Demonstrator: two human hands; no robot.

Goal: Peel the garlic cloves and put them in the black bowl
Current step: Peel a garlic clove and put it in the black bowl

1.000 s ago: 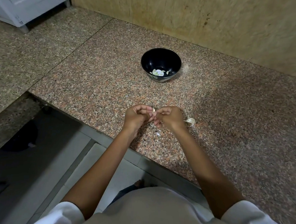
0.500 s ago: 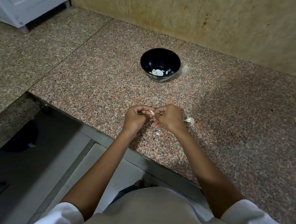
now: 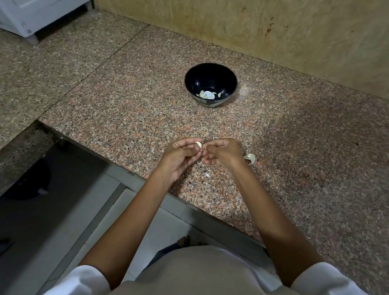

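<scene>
Garlic clove: small, pale cream, smooth and rounded, held above the near edge of the tabletop.

Counts: one clove in hand; one black bowl at 12 o'clock from the hands, holding a few pale peeled cloves, too small to count exactly; one pale curled garlic piece on the tabletop at 3 o'clock of the right hand.

Left hand: fingers curled, thumb and forefinger pinching the clove. Right fingers curled narrow, tips pinching the clove's 3 o'clock edge.
</scene>
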